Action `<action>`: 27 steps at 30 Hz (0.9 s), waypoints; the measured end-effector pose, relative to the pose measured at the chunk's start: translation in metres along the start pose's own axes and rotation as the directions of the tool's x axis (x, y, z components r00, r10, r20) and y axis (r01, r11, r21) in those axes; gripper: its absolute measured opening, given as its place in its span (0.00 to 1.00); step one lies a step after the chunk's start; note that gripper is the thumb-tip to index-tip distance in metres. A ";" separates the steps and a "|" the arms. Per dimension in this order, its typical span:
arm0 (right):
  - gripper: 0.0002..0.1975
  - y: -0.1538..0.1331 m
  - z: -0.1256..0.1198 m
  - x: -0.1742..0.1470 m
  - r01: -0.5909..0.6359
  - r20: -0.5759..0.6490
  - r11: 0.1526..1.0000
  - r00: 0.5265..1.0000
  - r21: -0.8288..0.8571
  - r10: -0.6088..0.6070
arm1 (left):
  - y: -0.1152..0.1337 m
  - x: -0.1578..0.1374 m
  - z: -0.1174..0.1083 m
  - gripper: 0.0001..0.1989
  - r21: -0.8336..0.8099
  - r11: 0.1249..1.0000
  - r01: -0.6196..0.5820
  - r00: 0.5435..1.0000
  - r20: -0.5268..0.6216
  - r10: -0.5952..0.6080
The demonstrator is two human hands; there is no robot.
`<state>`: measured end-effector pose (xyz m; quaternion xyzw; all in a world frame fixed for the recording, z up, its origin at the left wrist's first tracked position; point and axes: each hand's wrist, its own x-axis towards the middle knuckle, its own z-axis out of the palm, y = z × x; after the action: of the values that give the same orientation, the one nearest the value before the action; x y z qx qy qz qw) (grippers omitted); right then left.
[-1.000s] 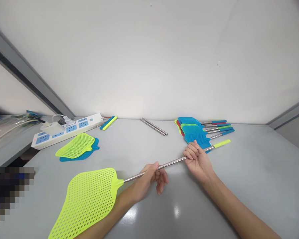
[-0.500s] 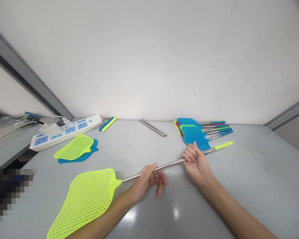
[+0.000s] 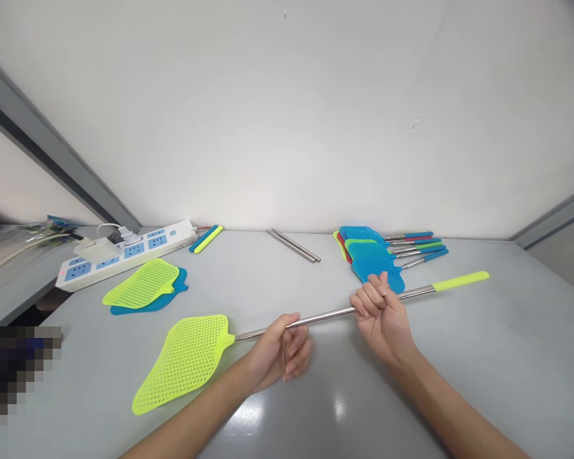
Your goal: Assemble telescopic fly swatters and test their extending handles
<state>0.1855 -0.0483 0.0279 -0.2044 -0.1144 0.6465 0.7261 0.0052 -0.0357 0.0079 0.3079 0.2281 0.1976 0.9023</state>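
Note:
A yellow-green fly swatter (image 3: 186,360) with a metal telescopic rod stretches across both my hands. My left hand (image 3: 282,350) grips the rod near the perforated head, thumb on top and fingers curled below. Farther right, my right hand (image 3: 380,312) is closed around the same rod, close to its yellow-green handle sleeve. Just behind the right hand lies a pile of fly swatters (image 3: 375,261) with blue, green and red heads, their handles pointing right.
Two loose swatter heads (image 3: 141,284), yellow-green over blue, lie at left. Behind them are a white power strip (image 3: 138,255) with plugs and two handle sleeves (image 3: 208,240). Two metal rods (image 3: 294,245) rest near the wall. A pixelated patch covers the lower left.
The swatter has slid right and its head has moved up and away from me. Its handle end now reaches farther right. The left hand's fingers have curled in more.

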 end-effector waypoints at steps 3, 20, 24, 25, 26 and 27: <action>0.14 0.001 0.001 -0.002 0.013 -0.010 1.000 1.000 -0.026 -0.013 | 0.000 0.000 -0.001 0.23 -0.018 1.000 0.000 1.000 -0.004 0.000; 0.16 0.009 0.003 -0.012 0.042 -0.005 0.997 0.999 -0.069 -0.042 | 0.000 0.000 -0.002 0.24 -0.033 0.998 0.045 0.998 -0.030 -0.046; 0.16 0.012 0.002 -0.013 0.024 -0.003 0.998 1.000 -0.054 -0.025 | -0.002 0.001 -0.002 0.24 -0.034 0.999 0.026 1.000 -0.006 -0.026; 0.16 0.012 0.002 -0.013 0.023 -0.002 0.998 1.000 -0.050 -0.023 | -0.003 0.001 -0.002 0.24 -0.035 0.999 0.020 1.000 -0.003 -0.020; 0.16 0.013 0.002 -0.013 0.022 -0.002 0.999 1.000 -0.048 -0.022 | -0.003 0.001 -0.002 0.24 -0.033 0.999 0.018 1.000 -0.002 -0.018; 0.16 0.013 0.002 -0.014 0.022 -0.002 0.999 1.000 -0.049 -0.022 | -0.003 0.001 -0.002 0.24 -0.029 0.999 0.020 1.000 -0.001 -0.020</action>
<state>0.1706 -0.0602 0.0253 -0.2217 -0.1313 0.6353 0.7280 0.0056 -0.0366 0.0048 0.2923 0.2288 0.1921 0.9085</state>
